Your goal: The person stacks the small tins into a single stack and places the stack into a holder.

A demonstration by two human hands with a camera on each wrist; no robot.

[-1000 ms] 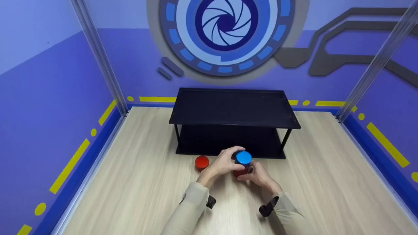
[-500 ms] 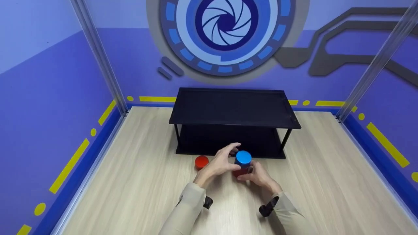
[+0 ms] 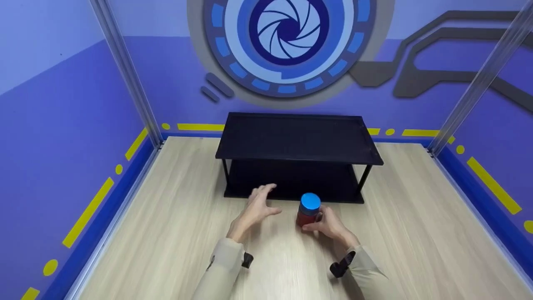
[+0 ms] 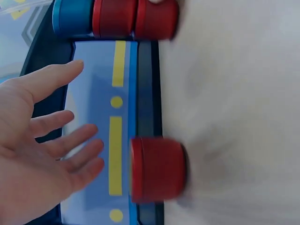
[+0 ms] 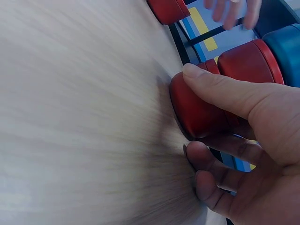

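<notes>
Two red round tins and a blue one form an upright stack on the table. The blue tin [image 3: 310, 201] is on top, the middle red tin [image 5: 248, 63] below it, and the bottom red tin [image 5: 197, 103] stands on the wood. My right hand [image 3: 331, 225] grips the bottom tin, thumb on one side and fingers curled round the other. Left of the stack, my left hand [image 3: 253, 211] hangs apart from it, fingers spread and holding nothing. A lone red tin [image 4: 159, 169] stands near that hand; in the head view the hand covers it.
Just behind the tins stands a black two-tier rack [image 3: 300, 137], its lower shelf close to the stack. Blue-purple panels [image 3: 75, 137] with metal corner posts wall in the wooden table [image 3: 179, 216] at the back and both sides.
My left hand has let go of the blue tin and moved left, now covering the lone red tin in the head view. My right hand keeps its grip and the stack stays put.
</notes>
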